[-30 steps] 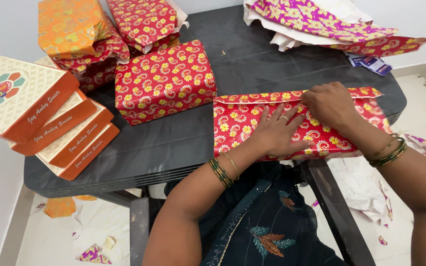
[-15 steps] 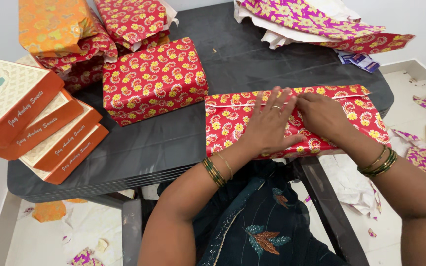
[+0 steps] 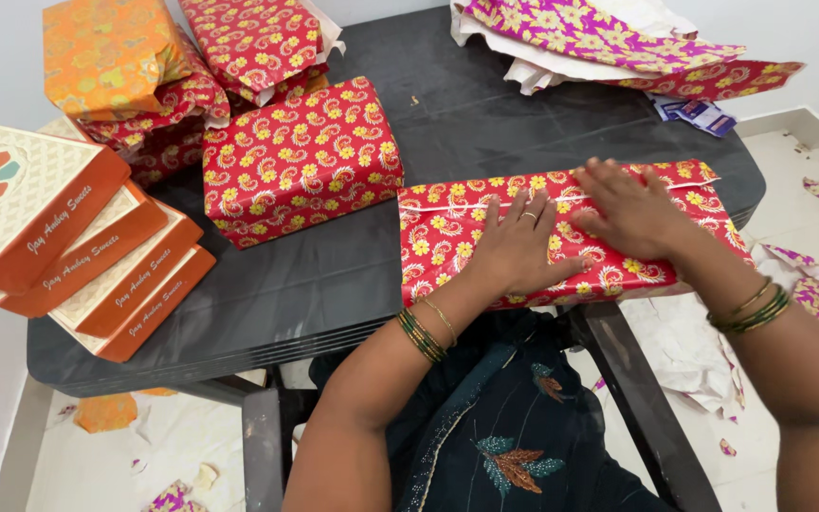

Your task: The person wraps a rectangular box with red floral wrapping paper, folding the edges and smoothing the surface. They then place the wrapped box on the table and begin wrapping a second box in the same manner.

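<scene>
Left hand [image 3: 516, 248] flat and open on red floral wrapped box [image 3: 447, 242] at frame centre, right hand [image 3: 627, 209] open, pressing its top fold, dark counter [image 3: 334, 275], second wrapped box [image 3: 300, 161] upper left

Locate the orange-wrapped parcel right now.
Head view, top left: the orange-wrapped parcel sits on top of the pile of red floral parcels at the far left corner of the black table, behind the stacked orange-sided boxes.

Both forearms are reaching forward from the body, bangles circling each wrist. The left hand [image 3: 516, 248] is lying palm down, fingers spread and pointing away, a ring showing. The right hand [image 3: 629, 209] is pressing flat just beside it, fingers splayed leftward.
</scene>
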